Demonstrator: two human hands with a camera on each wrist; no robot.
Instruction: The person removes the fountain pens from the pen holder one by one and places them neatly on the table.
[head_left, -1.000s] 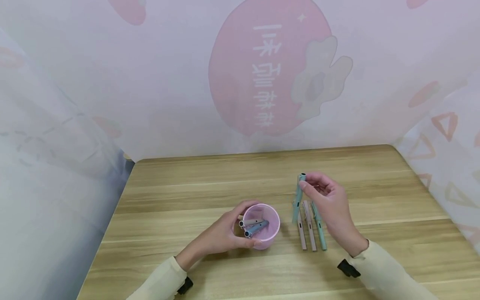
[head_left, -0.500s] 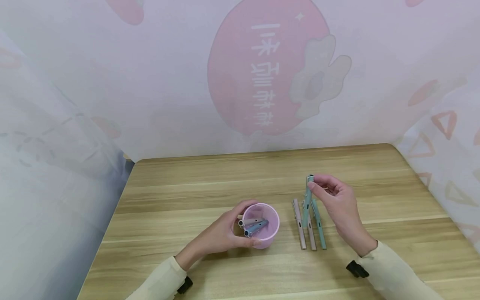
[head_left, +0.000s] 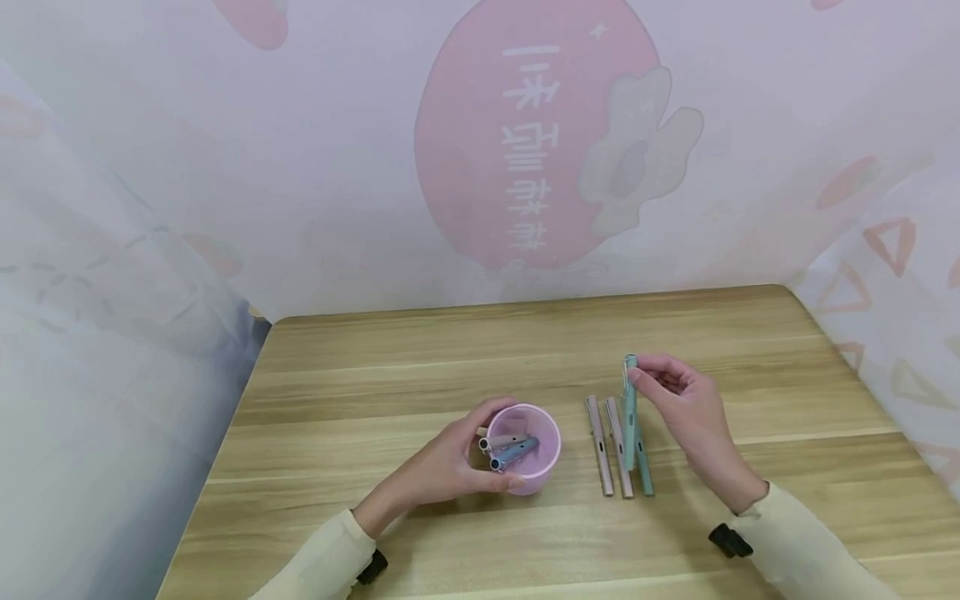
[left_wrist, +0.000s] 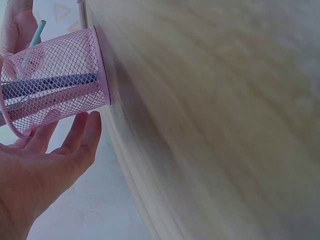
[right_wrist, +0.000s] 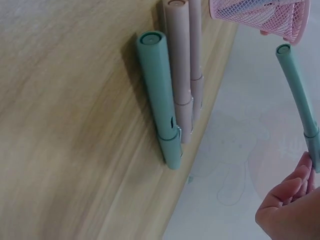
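Since the earlier frames, the right hand [head_left: 686, 412] has carried the teal pen [head_left: 629, 408] to the right, from the left side of the row of pens to a place over its right part. This hand pinches the pen near its upper end between the thumb and the fingertips, and the pen hangs almost upright, its lower end close above the pens on the table [head_left: 375, 375]. In the right wrist view the held pen [right_wrist: 299, 102] is clearly apart from the lying ones.

Three pens lie side by side on the table and touch each other: two pink pens [head_left: 607, 446] on the left and one green pen [head_left: 643, 471] on the right. They are smooth, round plastic tubes with flat end caps.

The left hand [head_left: 450, 467] has stayed at the pink cup [head_left: 536, 467]. Its fingers curl around the side of the cup, and the thumb lies at the near rim. This cup is round and made of fine wire mesh, as the left wrist view [left_wrist: 55, 80] shows. Inside it lean a grey-blue pen [head_left: 513, 454] and a pink one.

Wood grain in light stripes covers the table top. Behind it hangs a pale cloth [head_left: 525, 150] with a big pink printed shape.
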